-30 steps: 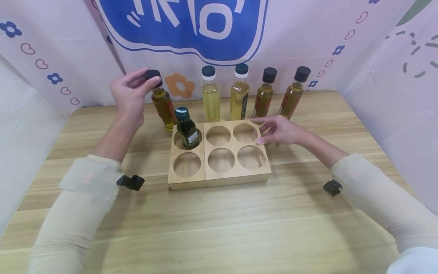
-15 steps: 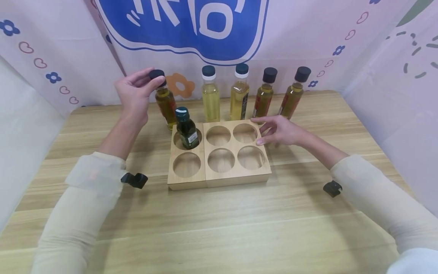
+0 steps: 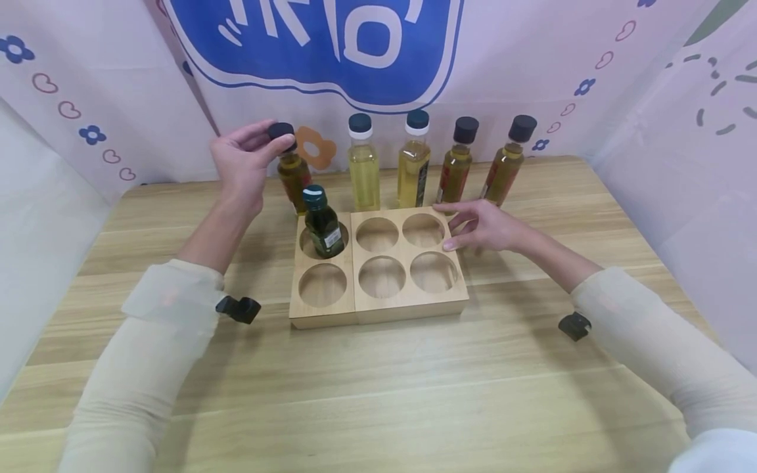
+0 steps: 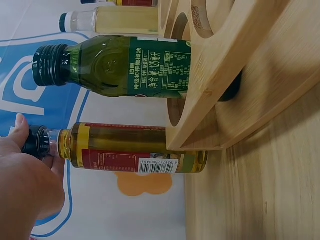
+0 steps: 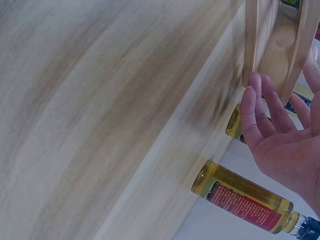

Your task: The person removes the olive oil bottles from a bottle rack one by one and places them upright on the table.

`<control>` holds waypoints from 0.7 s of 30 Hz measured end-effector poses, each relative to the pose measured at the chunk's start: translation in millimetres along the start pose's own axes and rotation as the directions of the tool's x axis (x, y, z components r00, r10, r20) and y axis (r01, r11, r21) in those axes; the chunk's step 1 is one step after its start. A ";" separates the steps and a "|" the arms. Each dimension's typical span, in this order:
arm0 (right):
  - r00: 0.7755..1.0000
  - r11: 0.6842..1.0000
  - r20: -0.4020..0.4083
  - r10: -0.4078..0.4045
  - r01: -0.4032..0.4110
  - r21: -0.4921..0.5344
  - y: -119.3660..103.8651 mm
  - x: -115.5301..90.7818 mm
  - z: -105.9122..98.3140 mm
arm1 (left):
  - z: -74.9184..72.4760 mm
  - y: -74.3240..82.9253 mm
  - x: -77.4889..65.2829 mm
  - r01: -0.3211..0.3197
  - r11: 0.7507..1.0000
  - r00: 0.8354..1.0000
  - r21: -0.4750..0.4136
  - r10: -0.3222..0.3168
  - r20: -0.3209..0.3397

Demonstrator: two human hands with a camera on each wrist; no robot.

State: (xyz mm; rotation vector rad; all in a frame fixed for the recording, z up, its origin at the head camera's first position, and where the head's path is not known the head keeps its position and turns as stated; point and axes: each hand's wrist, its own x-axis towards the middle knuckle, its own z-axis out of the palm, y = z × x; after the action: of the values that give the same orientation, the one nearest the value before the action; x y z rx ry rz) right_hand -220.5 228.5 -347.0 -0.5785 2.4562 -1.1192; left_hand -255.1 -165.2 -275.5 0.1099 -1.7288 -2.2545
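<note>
My left hand [image 3: 242,161] pinches the black cap of an olive oil bottle [image 3: 294,177] with a red label. That bottle stands upright behind the rack's left back corner, which hides its base in the head view. The wooden rack [image 3: 411,303] has round holes in two rows. A dark green bottle [image 3: 324,226] sits in its back left hole; the other holes hold nothing. My right hand [image 3: 487,225] touches the rack's right back corner, thumb on the top edge and fingers nearly straight along the side, as the right wrist view [image 5: 287,135] shows.
Two pale yellow oil bottles [image 3: 364,174] with dark green caps stand behind the rack. To their right are two darker oil bottles [image 3: 455,174] with black caps. A printed cloth backdrop [image 3: 503,59] rises behind the wooden table [image 3: 378,394].
My left hand has moved to the right with the black-capped olive oil bottle, bringing it close behind the rack's left back corner. My right hand and the rack have stayed in place.
</note>
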 end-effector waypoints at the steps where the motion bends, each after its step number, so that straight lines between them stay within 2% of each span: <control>1: 1.000 1.000 0.001 -0.001 0.001 -0.001 0.1 -0.1 -0.1 | 0.6 -0.4 -0.1 -0.002 1.000 1.000 0.003 0.002 0.004; 9: 1.000 1.000 0.004 -0.008 0.008 0.001 -0.8 -0.7 1.1 | 3.7 -4.1 -1.1 0.016 0.999 1.000 0.031 -0.016 0.009; 15: 1.000 1.000 0.005 0.010 -0.010 0.010 -1.8 -2.1 1.0 | 5.5 -8.8 -0.9 0.000 0.999 1.000 0.047 -0.001 0.031; 21: 1.000 1.000 0.003 0.008 -0.008 0.019 -1.9 -1.9 1.1 | 5.4 -10.6 -2.3 0.009 0.997 0.999 0.072 -0.012 0.039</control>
State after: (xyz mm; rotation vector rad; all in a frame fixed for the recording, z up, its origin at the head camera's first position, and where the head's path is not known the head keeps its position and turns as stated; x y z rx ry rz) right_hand -218.0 227.7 -345.9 -0.5636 2.4406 -1.1364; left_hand -256.2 -157.1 -284.3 0.0905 -1.8347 -2.2165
